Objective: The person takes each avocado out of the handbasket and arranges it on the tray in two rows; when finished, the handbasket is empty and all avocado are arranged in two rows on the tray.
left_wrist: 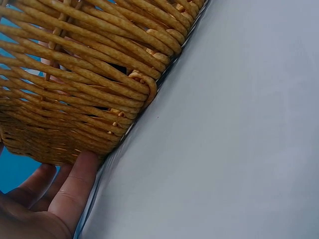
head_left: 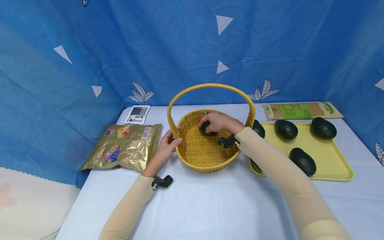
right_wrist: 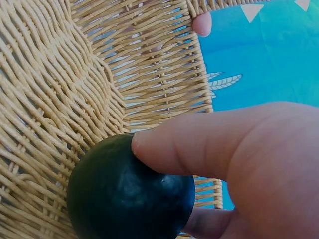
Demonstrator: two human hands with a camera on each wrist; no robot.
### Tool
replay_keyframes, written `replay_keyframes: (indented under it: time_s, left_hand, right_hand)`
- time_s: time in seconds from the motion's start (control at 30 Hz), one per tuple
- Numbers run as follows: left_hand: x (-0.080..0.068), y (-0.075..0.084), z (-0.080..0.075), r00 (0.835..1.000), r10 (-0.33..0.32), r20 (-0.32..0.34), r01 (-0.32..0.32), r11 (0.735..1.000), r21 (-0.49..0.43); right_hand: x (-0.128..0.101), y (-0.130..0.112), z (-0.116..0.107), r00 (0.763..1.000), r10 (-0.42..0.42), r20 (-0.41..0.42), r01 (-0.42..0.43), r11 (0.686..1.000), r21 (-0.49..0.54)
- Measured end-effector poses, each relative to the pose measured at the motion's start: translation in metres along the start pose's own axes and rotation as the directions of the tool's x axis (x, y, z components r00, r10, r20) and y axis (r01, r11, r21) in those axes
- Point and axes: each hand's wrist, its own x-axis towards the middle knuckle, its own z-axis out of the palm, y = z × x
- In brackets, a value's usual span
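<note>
A yellow wicker basket (head_left: 207, 156) with a tall arched handle stands mid-table. Inside it, toward the back, my right hand (head_left: 218, 122) grips a dark avocado (head_left: 207, 129); in the right wrist view the thumb lies over the avocado (right_wrist: 124, 189) close to the woven wall. My left hand (head_left: 166, 146) holds the basket's left side by the handle base, thumb at the rim. The left wrist view shows its fingers (left_wrist: 75, 194) against the outside of the weave. To the right, a yellow tray (head_left: 330, 163) carries several more avocados (head_left: 303, 161), partly hidden by my right forearm.
A gold foil bag (head_left: 126, 146) with fruit pictures lies left of the basket, a small white packet (head_left: 138, 114) behind it. At the back right rests a flat green-and-tan package (head_left: 302, 110). Blue cloth (head_left: 192, 50) hangs behind the white-covered table.
</note>
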Motion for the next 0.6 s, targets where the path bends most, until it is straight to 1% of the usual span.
replay_keyframes:
  time_s: [0.2,0.43,0.6]
  left_hand:
    - [0.0005,-0.0015,-0.0003,1.0,-0.01,-0.003,0.01,1.0,0.006]
    - [-0.0004,-0.0021,-0.001,1.0,0.014,0.009,-0.014,1.0,0.008]
    - [0.0007,-0.0033,-0.0016,1.0,0.016,0.005,-0.016,1.0,0.018]
  right_hand:
    - [-0.0011,-0.0015,-0.0006,1.0,0.007,0.004,-0.007,1.0,-0.023]
    - [-0.0014,0.0,-0.0001,1.0,0.026,0.0,-0.026,0.998,-0.055]
    - [-0.0015,0.0005,0.0003,0.999,0.038,-0.013,-0.039,0.998,-0.053]
